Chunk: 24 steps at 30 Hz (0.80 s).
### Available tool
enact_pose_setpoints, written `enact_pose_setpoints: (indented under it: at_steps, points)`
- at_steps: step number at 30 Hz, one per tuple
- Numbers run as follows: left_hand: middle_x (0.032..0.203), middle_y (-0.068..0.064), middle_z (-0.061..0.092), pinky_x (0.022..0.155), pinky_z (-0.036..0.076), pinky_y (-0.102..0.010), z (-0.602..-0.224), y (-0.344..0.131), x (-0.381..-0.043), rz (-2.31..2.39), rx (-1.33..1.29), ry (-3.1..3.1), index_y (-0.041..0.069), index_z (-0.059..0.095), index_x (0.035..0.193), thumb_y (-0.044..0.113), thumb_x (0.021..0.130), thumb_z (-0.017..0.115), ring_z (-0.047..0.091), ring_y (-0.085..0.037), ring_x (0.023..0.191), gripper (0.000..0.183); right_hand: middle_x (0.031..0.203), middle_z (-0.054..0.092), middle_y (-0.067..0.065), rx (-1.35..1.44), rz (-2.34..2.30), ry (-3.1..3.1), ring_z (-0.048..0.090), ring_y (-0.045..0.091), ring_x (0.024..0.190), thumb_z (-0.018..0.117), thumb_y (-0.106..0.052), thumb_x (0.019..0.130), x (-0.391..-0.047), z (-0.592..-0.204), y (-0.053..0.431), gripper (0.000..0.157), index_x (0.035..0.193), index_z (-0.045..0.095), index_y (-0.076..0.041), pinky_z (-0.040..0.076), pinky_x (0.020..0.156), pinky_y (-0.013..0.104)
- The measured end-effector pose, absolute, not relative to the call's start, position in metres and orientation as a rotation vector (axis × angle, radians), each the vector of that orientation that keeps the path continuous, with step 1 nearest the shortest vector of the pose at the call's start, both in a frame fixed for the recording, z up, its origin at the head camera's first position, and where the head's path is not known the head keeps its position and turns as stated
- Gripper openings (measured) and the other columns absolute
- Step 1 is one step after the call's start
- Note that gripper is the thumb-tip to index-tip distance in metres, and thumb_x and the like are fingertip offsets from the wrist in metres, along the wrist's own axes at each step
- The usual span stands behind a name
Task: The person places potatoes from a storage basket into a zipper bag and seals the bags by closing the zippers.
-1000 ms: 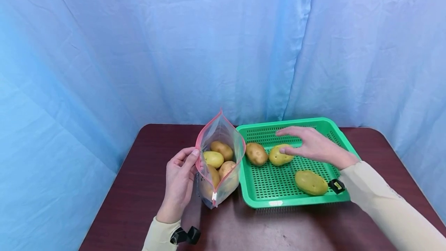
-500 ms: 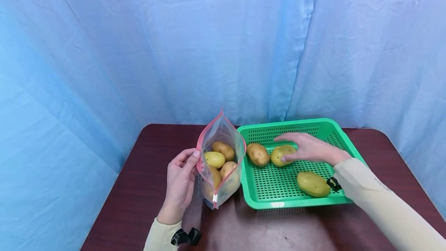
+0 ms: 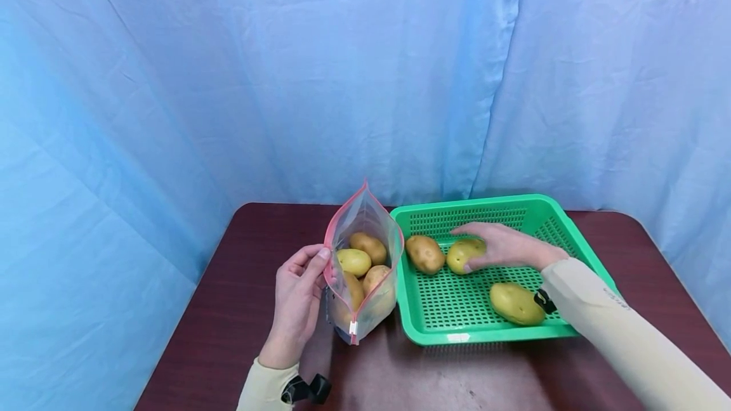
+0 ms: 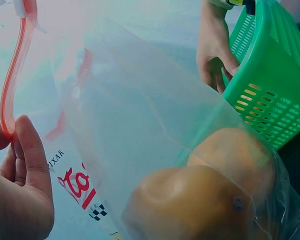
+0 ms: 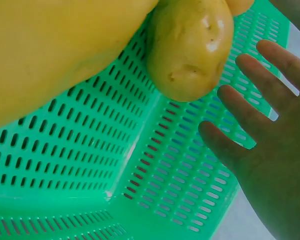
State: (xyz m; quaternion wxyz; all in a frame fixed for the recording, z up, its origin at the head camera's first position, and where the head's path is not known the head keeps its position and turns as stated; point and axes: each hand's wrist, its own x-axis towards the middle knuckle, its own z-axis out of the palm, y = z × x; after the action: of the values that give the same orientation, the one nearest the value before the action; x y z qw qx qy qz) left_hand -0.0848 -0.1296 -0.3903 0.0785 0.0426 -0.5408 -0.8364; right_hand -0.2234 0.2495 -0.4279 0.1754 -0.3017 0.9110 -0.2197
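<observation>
My left hand (image 3: 297, 297) pinches the pink zip edge of a clear slider bag (image 3: 379, 313) between thumb and fingers, spreading its mouth. Inside the bag lie several potatoes (image 3: 368, 247), blurred through the plastic in the left wrist view. Over the green basket (image 3: 434, 336), my right hand (image 3: 502, 247) has its fingers spread around a yellow potato (image 3: 464, 255), thumb at its near side. In the right wrist view the outstretched fingers (image 5: 245, 112) stand a little apart from that potato (image 5: 190, 55). A browner potato (image 3: 425, 254) sits left of it in the basket.
Another large potato (image 3: 516, 304) lies in the basket's near right part, below my right wrist. The basket's left wall stands close beside the bag. Both rest on a dark wooden table (image 3: 228, 309), with a blue curtain (image 3: 342, 81) behind.
My right hand has lowered slightly and moved closer around the yellow potato. The left hand still holds the bag's edge; the whole scene has shifted slightly right in view.
</observation>
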Motion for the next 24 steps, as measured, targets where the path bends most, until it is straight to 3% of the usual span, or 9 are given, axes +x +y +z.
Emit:
enact_pose_setpoints:
  at_steps: [9, 24]
  points:
    - [0.074, -0.004, 0.064, 0.063, 0.056, -0.021, -0.39, -0.13, -0.081, -2.508, 0.127, -1.611, 0.004, 0.069, 0.102, 0.005, 0.102, 0.064, 0.059, -0.012, 0.062, 0.006, 0.154, 0.049, 0.017, -0.819, -0.595, 2.566, 0.043, 0.045, 0.141, 0.083, -0.047, 0.085, -0.223, -0.436, 0.252, 0.081, 0.151, 0.052, -0.012, 0.039, 0.109, 0.066]
    - [0.074, -0.003, 0.065, 0.064, 0.057, -0.022, -0.389, -0.132, -0.077, -2.491, 0.121, -1.635, 0.004, 0.07, 0.103, 0.005, 0.102, 0.064, 0.061, -0.012, 0.062, 0.006, 0.149, 0.052, 0.02, -0.836, -0.579, 2.556, 0.053, 0.043, 0.13, 0.086, -0.034, 0.085, -0.222, -0.447, 0.254, 0.08, 0.152, 0.05, -0.008, 0.048, 0.1, 0.06]
